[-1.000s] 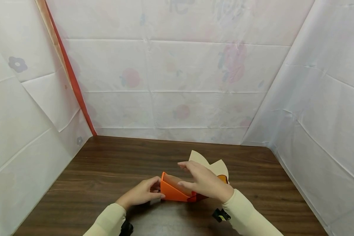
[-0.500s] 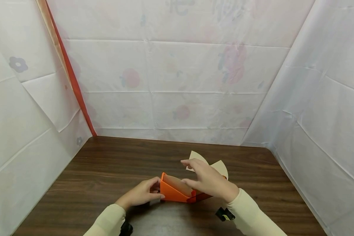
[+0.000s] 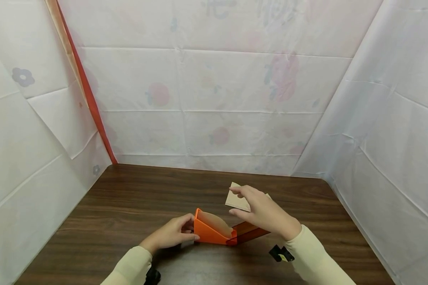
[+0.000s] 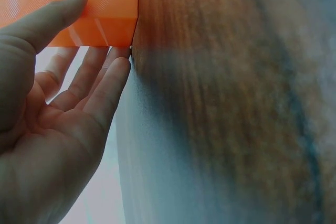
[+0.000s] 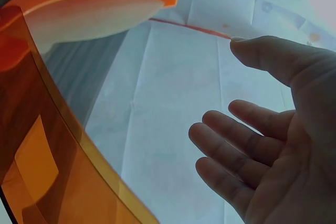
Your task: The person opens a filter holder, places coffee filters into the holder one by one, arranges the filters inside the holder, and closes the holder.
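An orange wedge-shaped holder (image 3: 209,232) stands on the table with beige coffee filter paper (image 3: 214,222) inside. Its see-through amber lid (image 3: 250,234) lies swung out to the right, partly under my right hand. My left hand (image 3: 171,231) grips the holder's left end, the thumb (image 4: 58,17) on one face and the fingers around the end. Above the lid, my right hand (image 3: 269,211) hovers with fingers loosely bent, and nothing is between them in the right wrist view. Behind it lies more beige filter paper (image 3: 236,202), mostly hidden by the hand.
Dark wood table (image 3: 146,190) surrounds the holder. White printed sheeting (image 3: 207,130) walls the back and both sides, with a red strip (image 3: 89,91) down the left back corner. A black wrist device (image 3: 281,253) sits under the right sleeve.
My right hand has drawn back to the right, away from the holder, uncovering more of the amber lid and covering more of the rear filter paper. The left hand and holder stay still.
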### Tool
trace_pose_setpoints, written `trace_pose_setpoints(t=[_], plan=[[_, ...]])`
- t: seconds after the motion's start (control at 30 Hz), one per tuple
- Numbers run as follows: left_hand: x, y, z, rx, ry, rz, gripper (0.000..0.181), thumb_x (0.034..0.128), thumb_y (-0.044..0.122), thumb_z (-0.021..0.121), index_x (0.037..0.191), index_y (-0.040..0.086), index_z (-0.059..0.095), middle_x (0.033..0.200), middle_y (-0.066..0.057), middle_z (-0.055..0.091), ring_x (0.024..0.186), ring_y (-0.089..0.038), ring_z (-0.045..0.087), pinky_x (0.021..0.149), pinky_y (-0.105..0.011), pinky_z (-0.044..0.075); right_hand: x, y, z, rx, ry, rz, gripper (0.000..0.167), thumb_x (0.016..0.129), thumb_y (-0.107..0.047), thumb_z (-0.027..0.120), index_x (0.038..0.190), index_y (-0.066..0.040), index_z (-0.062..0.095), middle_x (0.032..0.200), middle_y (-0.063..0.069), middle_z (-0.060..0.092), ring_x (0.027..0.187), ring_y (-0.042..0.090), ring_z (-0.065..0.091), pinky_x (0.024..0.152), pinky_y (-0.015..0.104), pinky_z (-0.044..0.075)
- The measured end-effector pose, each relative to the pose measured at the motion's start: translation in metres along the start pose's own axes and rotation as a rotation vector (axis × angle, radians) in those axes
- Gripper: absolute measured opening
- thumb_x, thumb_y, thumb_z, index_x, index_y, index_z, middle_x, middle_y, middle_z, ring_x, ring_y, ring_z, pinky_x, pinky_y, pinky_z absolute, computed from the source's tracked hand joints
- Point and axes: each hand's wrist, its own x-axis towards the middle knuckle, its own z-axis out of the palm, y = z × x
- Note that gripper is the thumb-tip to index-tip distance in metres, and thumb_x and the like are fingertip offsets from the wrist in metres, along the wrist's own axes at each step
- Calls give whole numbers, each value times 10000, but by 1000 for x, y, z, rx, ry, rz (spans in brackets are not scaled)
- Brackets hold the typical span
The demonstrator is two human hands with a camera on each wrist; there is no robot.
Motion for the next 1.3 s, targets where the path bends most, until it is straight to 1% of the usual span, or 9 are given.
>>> trace_pose_setpoints(t=[0.13, 0.23, 0.43, 0.57, 0.73, 0.9, 1.07, 1.17, 1.3], plan=[[0, 0, 0, -4, 1, -4, 285, 931, 222, 746, 1168, 150, 604, 1159, 29, 662, 1095, -160, 642, 931, -347, 528, -3, 5, -6, 22, 14, 25, 549, 942, -380, 720, 1398, -136, 535, 1392, -16, 559, 1206, 155, 578, 957, 385, 512], [-1, 0, 0, -9, 0, -6, 284, 931, 224, 746, 1166, 149, 606, 1158, 32, 662, 1092, -158, 641, 928, -345, 529, -5, 9, -12, 27, 31, 49, 563, 943, -376, 720, 1415, -139, 527, 1388, -14, 560, 1180, 162, 587, 949, 395, 515], [-1, -1, 0, 0, 2, -3, 283, 931, 224, 747, 1163, 149, 603, 1158, 26, 662, 1098, -164, 641, 934, -353, 527, -9, 20, -21, 7, 65, 70, 549, 946, -360, 720, 1403, -114, 540, 1373, 23, 574, 1137, 181, 604, 918, 426, 524], [-2, -1, 1, -4, -1, -2, 281, 935, 223, 743, 1165, 148, 601, 1165, 25, 659, 1103, -168, 640, 937, -354, 526, -11, 28, -23, 3, 65, 96, 563, 945, -365, 720, 1407, -102, 536, 1341, 23, 589, 1140, 208, 606, 905, 442, 527], [-2, -1, 0, -16, -8, 0, 280, 938, 221, 739, 1169, 148, 599, 1173, 17, 656, 1113, -173, 636, 940, -355, 524, -12, 39, -28, 27, 65, 146, 562, 946, -355, 720, 1412, -101, 534, 1316, 33, 602, 1157, 238, 598, 899, 455, 526], [-2, 0, 0, -14, -6, 3, 277, 939, 214, 737, 1169, 148, 598, 1172, 17, 656, 1113, -176, 637, 940, -356, 525, -14, 55, -33, 39, 80, 178, 569, 954, -347, 711, 1422, -80, 525, 1321, 72, 601, 1158, 259, 595, 905, 489, 521], [-1, 0, 0, -7, -3, 6, 277, 937, 207, 740, 1167, 144, 599, 1172, 17, 657, 1114, -186, 638, 942, -360, 523, -18, 73, -36, 51, 88, 209, 592, 961, -402, 689, 1422, -70, 524, 1359, 123, 581, 1197, 316, 572, 940, 521, 498], [-1, 0, 0, -3, -2, 8, 276, 936, 204, 740, 1165, 142, 598, 1169, 16, 658, 1110, -180, 639, 943, -364, 523, -19, 84, -35, 62, 85, 228, 598, 957, -433, 683, 1414, -76, 534, 1366, 132, 580, 1207, 327, 569, 947, 527, 494], [-1, 0, 0, -1, 1, 13, 279, 934, 205, 744, 1162, 140, 598, 1165, 15, 659, 1103, -163, 641, 942, -361, 525, -20, 96, -33, 74, 83, 249, 572, 958, -412, 689, 1397, -72, 550, 1349, 125, 593, 1195, 326, 580, 944, 536, 497]])
